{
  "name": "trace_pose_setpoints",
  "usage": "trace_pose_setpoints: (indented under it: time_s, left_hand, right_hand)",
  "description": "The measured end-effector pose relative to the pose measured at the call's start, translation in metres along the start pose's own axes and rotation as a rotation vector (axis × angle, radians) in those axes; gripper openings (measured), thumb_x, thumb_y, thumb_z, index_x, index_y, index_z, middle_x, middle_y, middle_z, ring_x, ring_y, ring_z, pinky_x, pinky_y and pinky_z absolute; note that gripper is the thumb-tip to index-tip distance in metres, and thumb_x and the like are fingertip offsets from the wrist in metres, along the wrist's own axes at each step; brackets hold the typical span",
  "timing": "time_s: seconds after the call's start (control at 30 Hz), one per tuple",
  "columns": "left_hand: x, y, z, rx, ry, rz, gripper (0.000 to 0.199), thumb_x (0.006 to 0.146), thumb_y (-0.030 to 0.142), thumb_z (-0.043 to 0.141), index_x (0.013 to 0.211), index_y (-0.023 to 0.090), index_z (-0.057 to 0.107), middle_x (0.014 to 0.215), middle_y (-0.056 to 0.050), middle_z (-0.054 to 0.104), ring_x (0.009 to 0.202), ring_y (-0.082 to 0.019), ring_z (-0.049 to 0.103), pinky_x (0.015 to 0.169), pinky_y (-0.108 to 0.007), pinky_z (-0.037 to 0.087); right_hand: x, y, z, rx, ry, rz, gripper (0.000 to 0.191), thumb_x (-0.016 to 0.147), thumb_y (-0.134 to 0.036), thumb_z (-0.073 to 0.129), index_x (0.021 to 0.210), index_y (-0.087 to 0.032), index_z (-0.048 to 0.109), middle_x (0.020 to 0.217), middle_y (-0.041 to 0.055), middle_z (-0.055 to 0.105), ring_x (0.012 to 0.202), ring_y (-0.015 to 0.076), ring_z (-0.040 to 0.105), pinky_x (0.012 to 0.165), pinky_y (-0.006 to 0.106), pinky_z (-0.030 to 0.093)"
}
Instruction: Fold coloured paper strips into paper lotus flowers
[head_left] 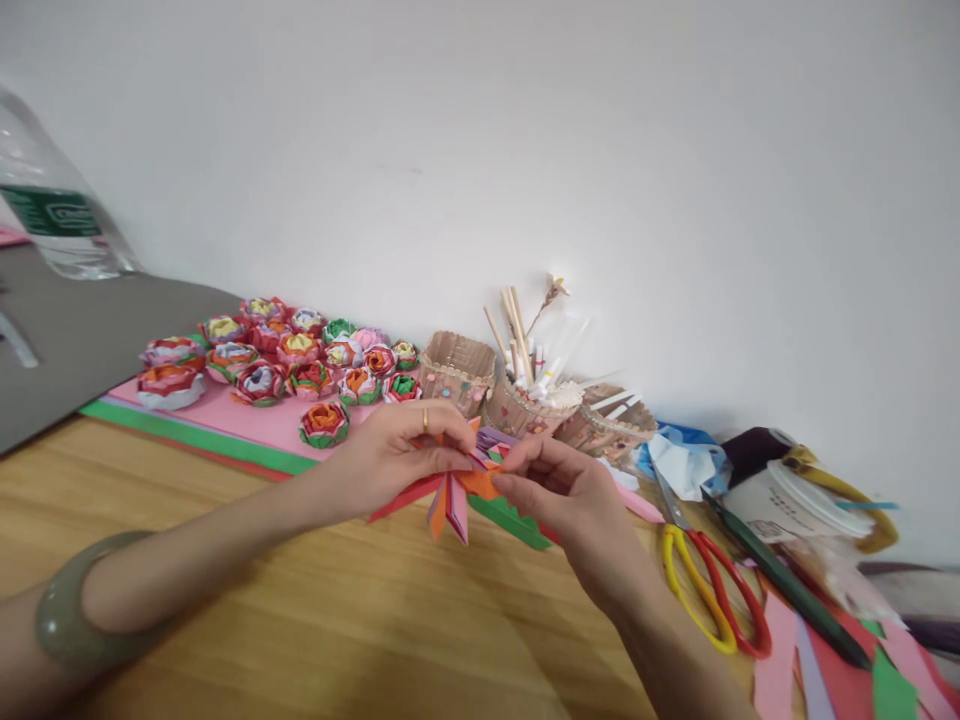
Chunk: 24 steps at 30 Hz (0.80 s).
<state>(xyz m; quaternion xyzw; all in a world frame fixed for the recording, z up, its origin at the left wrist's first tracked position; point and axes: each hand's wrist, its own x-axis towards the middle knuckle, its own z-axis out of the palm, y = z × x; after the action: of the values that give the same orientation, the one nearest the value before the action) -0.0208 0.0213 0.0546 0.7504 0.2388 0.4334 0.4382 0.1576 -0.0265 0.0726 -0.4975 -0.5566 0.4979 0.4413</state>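
Between my hands, above the wooden table, is a partly folded paper flower (452, 505) with orange, pink, red and purple pointed petals spreading outward. My left hand (409, 445) is closed on its left side, thumb and fingers pinching the folded layers. From the right, my right hand (559, 490) pinches an orange petal between thumb and index finger. The flower's centre is partly covered by my fingers. Green paper strips (514, 522) show just below and behind it; whether they lie on the table or belong to the flower, I cannot tell.
Several finished paper flowers (309, 380) sit on stacked coloured paper (225, 422) at the left. Decorated baskets (457, 370) with sticks stand against the wall. Scissors (712, 585), a dark green long tool (787, 580), a white tub (787, 505) and paper scraps lie right. A plastic bottle (56, 200) stands far left.
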Motion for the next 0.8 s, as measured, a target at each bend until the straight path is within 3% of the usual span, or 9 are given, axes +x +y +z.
trace_pose_setpoints:
  time_s: [0.27, 0.47, 0.63, 0.73, 0.8]
  left_hand:
    - [0.001, -0.006, -0.002, -0.199, -0.029, -0.120, 0.003, 0.075, 0.014, 0.060, 0.072, 0.016, 0.061, 0.073, 0.001, 0.058, 0.068, -0.009, 0.054, 0.064, -0.021, 0.044]
    - [-0.002, -0.012, 0.000, -0.186, 0.039, -0.095, 0.006, 0.077, 0.021, 0.060, 0.076, 0.016, 0.057, 0.070, 0.002, 0.054, 0.063, -0.009, 0.050, 0.056, -0.020, 0.040]
    - [-0.001, -0.016, 0.000, -0.327, 0.091, -0.132, 0.012, 0.079, 0.027, 0.060, 0.080, 0.016, 0.054, 0.070, 0.003, 0.052, 0.055, -0.007, 0.045, 0.049, -0.018, 0.037]
    - [0.003, -0.017, -0.003, -0.523, 0.146, -0.204, 0.016, 0.077, 0.027, 0.063, 0.076, 0.015, 0.053, 0.070, 0.002, 0.054, 0.057, -0.007, 0.049, 0.052, -0.017, 0.041]
    - [0.007, -0.017, -0.004, -0.675, 0.173, -0.286, 0.016, 0.077, 0.026, 0.063, 0.072, 0.014, 0.053, 0.069, 0.001, 0.055, 0.059, -0.007, 0.051, 0.053, -0.016, 0.043]
  right_hand:
    - [0.003, 0.005, -0.003, 0.068, -0.047, 0.010, 0.006, 0.066, -0.020, 0.068, 0.068, -0.017, 0.064, 0.058, -0.0046, 0.057, 0.049, 0.0054, 0.047, 0.047, 0.018, 0.038]
    - [0.000, 0.004, -0.001, 0.066, -0.006, 0.055, 0.010, 0.064, -0.023, 0.071, 0.069, -0.016, 0.066, 0.056, -0.0040, 0.058, 0.048, 0.0050, 0.045, 0.045, 0.017, 0.036]
    - [0.002, 0.002, -0.003, 0.017, 0.037, 0.108, 0.016, 0.063, -0.029, 0.072, 0.069, -0.015, 0.066, 0.058, -0.0023, 0.059, 0.049, 0.0064, 0.046, 0.046, 0.018, 0.037]
    - [-0.003, -0.007, -0.003, -0.132, 0.184, -0.047, 0.013, 0.071, -0.030, 0.066, 0.069, -0.017, 0.066, 0.057, -0.0024, 0.057, 0.051, 0.0082, 0.047, 0.047, 0.019, 0.037]
    - [-0.017, -0.014, 0.000, -0.245, 0.257, -0.290, 0.014, 0.075, -0.027, 0.064, 0.064, -0.019, 0.062, 0.056, -0.0029, 0.054, 0.052, 0.0088, 0.047, 0.047, 0.019, 0.037]
